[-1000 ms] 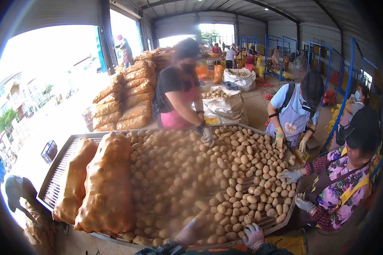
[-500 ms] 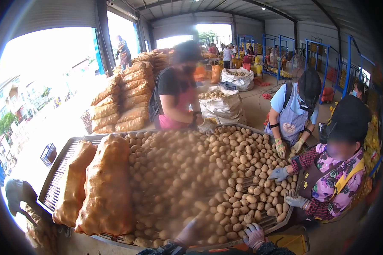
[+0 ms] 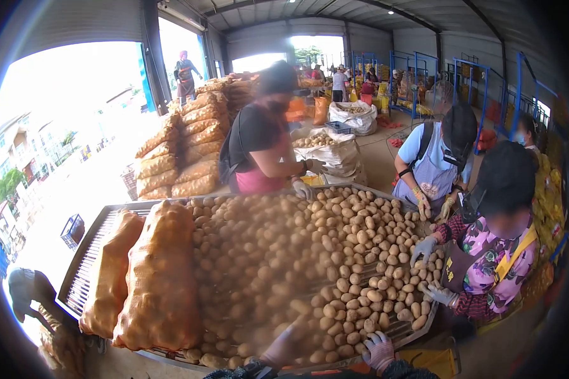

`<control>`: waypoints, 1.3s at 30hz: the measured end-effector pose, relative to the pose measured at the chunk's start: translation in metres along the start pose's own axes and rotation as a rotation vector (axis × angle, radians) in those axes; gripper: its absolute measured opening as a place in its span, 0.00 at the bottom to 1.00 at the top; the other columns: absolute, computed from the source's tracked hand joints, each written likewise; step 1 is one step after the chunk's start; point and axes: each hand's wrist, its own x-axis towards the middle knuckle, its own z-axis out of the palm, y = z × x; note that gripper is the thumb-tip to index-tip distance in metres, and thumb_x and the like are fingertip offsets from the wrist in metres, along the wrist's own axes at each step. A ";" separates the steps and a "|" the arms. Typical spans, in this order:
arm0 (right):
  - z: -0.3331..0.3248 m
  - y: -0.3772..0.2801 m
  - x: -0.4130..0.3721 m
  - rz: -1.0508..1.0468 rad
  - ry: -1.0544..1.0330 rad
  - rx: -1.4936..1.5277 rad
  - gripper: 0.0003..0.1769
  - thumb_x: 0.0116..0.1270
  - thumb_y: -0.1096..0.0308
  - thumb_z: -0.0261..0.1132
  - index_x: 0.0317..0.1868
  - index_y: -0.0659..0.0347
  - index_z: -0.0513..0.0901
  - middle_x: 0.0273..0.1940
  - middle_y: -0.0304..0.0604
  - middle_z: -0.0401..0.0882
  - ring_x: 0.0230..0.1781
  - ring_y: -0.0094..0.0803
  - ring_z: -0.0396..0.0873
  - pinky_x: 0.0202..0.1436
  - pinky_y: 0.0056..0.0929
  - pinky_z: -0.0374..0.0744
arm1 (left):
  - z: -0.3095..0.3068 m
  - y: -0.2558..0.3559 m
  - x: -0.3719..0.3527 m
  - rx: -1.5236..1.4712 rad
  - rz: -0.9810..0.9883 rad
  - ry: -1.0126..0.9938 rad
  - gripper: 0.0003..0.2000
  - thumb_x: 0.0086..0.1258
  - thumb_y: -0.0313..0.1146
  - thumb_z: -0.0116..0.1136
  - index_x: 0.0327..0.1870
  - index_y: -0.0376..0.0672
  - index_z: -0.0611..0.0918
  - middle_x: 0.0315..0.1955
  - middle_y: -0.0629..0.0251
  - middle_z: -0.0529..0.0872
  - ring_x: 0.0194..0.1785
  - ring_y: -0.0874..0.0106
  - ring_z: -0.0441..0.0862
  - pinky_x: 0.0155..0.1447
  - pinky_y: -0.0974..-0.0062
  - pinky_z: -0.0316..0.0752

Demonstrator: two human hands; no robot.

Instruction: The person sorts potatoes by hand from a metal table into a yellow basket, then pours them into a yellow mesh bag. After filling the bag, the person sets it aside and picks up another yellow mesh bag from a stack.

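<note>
Potatoes (image 3: 360, 237) cover most of a slatted metal sorting table (image 3: 101, 228). My left hand (image 3: 283, 349), gloved, is at the near edge, low in a hazy patch of the view. Its fingers look stretched out toward the potatoes, though their outline is blurred. To its right, my right hand (image 3: 379, 351) wears a pale striped glove and lies open on potatoes at the rim, fingers apart. Neither hand visibly holds a potato. Two full orange mesh sacks (image 3: 160, 278) lie on the table's left part.
A person in a black shirt (image 3: 259, 136) stands across the table. Two co-workers, one in a blue shirt (image 3: 417, 145) and one in a floral top (image 3: 493, 252), stand at the right. Stacked sacks (image 3: 199, 139) and white bulk bags (image 3: 332, 158) of potatoes are behind.
My hands stay nearly in place. The person across has raised one hand off the potatoes. The floral-top co-worker's hands have shifted, and the distant person on the stack has turned and straightened.
</note>
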 end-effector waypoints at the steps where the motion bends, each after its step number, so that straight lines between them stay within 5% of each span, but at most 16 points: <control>1: -0.001 0.000 0.001 -0.004 -0.006 -0.005 0.19 0.62 0.54 0.63 0.42 0.59 0.87 0.53 0.50 0.82 0.60 0.52 0.75 0.64 0.51 0.76 | 0.001 0.000 -0.001 0.012 0.006 -0.024 0.12 0.60 0.40 0.62 0.42 0.50 0.87 0.45 0.70 0.82 0.54 0.66 0.81 0.46 0.71 0.79; 6: -0.002 0.001 0.003 -0.018 -0.008 -0.025 0.19 0.62 0.53 0.63 0.43 0.59 0.87 0.53 0.50 0.82 0.60 0.52 0.75 0.64 0.51 0.76 | -0.018 0.000 0.009 0.024 -0.002 -0.034 0.12 0.62 0.45 0.62 0.39 0.48 0.85 0.40 0.67 0.82 0.48 0.66 0.81 0.47 0.69 0.79; 13: 0.011 0.012 -0.001 -0.014 0.027 -0.030 0.18 0.63 0.53 0.63 0.44 0.56 0.86 0.56 0.46 0.80 0.63 0.49 0.73 0.62 0.49 0.77 | 0.026 -0.001 -0.011 -0.042 -0.001 0.008 0.17 0.69 0.49 0.59 0.54 0.55 0.83 0.46 0.68 0.81 0.50 0.66 0.80 0.52 0.67 0.77; 34: -0.002 -0.003 0.004 0.048 -0.056 -0.059 0.20 0.65 0.52 0.62 0.48 0.57 0.86 0.58 0.48 0.80 0.64 0.51 0.72 0.64 0.52 0.75 | 0.058 -0.008 -0.040 -0.294 -0.110 -0.249 0.40 0.56 0.56 0.61 0.75 0.60 0.71 0.76 0.70 0.66 0.81 0.60 0.57 0.84 0.48 0.47; 39: 0.000 -0.005 0.005 0.097 -0.107 -0.064 0.22 0.65 0.51 0.62 0.49 0.57 0.87 0.58 0.50 0.80 0.65 0.52 0.72 0.66 0.53 0.75 | 0.048 -0.012 -0.039 -0.199 -0.051 -0.287 0.39 0.57 0.54 0.61 0.75 0.61 0.71 0.77 0.68 0.66 0.83 0.59 0.54 0.84 0.48 0.46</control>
